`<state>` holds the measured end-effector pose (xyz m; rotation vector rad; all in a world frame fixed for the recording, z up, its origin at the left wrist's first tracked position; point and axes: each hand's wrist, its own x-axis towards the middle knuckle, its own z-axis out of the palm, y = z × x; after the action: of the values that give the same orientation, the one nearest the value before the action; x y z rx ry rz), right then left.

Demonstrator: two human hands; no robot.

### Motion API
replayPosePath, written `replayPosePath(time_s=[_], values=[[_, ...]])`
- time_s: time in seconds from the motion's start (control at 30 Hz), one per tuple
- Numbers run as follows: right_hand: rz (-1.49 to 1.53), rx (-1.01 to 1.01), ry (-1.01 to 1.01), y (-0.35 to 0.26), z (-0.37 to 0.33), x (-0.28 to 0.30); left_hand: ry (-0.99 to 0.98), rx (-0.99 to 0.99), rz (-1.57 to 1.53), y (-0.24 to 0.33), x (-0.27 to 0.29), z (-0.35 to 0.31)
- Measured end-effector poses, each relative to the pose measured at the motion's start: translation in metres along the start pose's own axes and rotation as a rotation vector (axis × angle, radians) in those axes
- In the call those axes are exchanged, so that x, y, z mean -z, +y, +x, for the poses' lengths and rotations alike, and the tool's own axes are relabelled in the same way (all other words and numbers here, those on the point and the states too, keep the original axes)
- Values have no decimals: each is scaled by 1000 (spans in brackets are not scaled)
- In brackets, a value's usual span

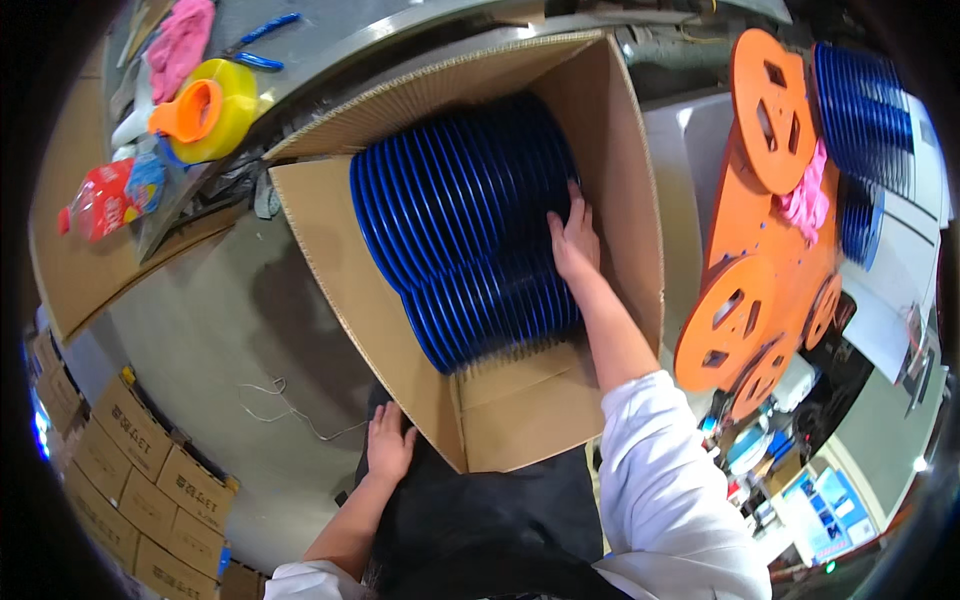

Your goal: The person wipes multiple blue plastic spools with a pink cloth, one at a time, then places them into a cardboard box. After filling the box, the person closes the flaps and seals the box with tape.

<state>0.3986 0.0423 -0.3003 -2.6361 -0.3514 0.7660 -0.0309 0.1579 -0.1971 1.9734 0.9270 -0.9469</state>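
An open cardboard box [630, 200] stands before me, slightly turned. Inside it are two rows of blue round discs or reel flanges [450, 200], packed on edge and close together. My right hand [575, 238] reaches into the box and rests at the right end of the discs. Its fingers are stretched out and thumb apart, not wrapped round any disc. Outside the box, by its near left corner, my left hand [390, 445] lies flat with fingers extended, next to the box wall and my black apron [480, 510].
Orange slotted reel discs [770, 110] and a pink cloth [806, 195] lie on an orange surface at right, beside more blue discs [865, 110]. Yellow tape [235, 105], blue-handled pliers [258, 60] and a red-labelled bottle [105, 200] are at upper left. Stacked cartons [145, 500] stand lower left.
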Motion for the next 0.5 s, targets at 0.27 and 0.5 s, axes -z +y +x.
replayPosePath(time_s=[0.27,0.5], values=[[-96,-5,-18,10,18,-11,-157,-18,400,-4,3,27],[-250,118,136,25,33,-24,-22,-59,288,8,4,28]])
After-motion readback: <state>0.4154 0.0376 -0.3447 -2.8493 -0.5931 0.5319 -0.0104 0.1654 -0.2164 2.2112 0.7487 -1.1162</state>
